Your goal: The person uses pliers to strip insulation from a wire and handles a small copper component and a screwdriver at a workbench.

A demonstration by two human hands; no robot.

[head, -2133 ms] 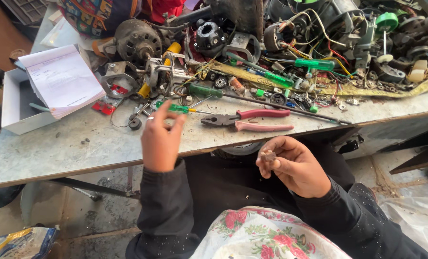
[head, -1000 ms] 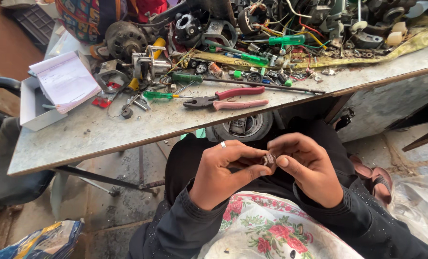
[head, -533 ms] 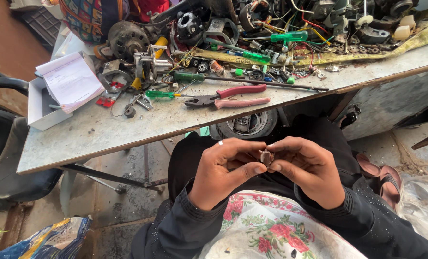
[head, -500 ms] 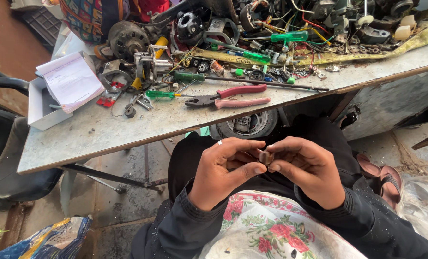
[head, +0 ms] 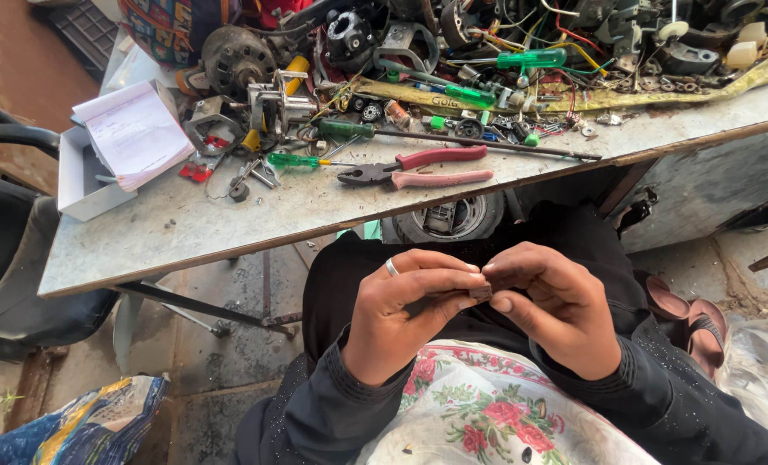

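My left hand (head: 401, 319) and right hand (head: 556, 310) pinch one small dark part (head: 480, 291), mostly hidden by fingertips. One pair of pliers (head: 418, 168) lies on the bench (head: 229, 224).

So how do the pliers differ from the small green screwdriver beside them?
The pliers have pink-red handles; the small green screwdriver has a clear green one. The pliers are the longer and bulkier tool, with two handles and dark jaws pointing left; the screwdriver is short and slim, its thin shaft pointing right, towards those jaws. Both lie flat on the table, untouched by either hand.
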